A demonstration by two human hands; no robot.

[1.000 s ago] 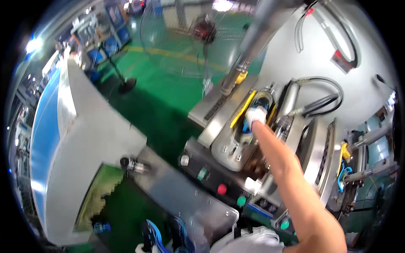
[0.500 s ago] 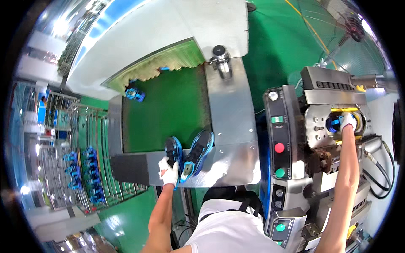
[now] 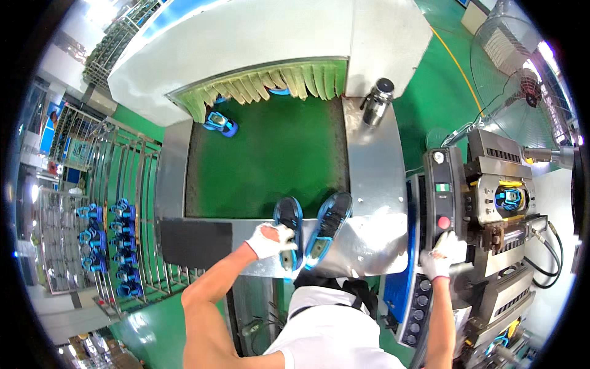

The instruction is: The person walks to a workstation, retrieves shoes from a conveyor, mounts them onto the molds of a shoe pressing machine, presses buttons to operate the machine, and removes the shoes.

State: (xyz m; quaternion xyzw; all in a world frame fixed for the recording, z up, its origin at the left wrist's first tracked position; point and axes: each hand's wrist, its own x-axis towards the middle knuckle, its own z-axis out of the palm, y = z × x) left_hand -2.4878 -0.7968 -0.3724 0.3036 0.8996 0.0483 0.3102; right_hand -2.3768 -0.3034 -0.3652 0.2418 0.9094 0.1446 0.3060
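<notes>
My left hand (image 3: 271, 240), in a white work glove, has its fingers across the left black-and-blue shoe (image 3: 288, 212) at the front edge of the machine table. Beside it on the right lies another such shoe (image 3: 332, 220), its toe pointing away from me. My right hand (image 3: 444, 254), also gloved, is over the control panel (image 3: 438, 192), just below the red button (image 3: 444, 222). Its fingers look extended and slightly blurred, with nothing visible in them. Farther right, a blue shoe part (image 3: 510, 198) sits in the round opening of a metal press (image 3: 485, 195).
A green conveyor belt (image 3: 270, 160) runs under a fringed curtain (image 3: 276, 83), with a blue shoe (image 3: 220, 123) near it. A steel flask (image 3: 378, 101) stands at the table's back right. Left is a rack (image 3: 157, 215) of blue shoes; a fan (image 3: 522, 80) stands far right.
My right hand has left the press opening and moved left to the control panel. My left hand has stayed at the left shoe, now reaching across it from the side. The view has shifted.
</notes>
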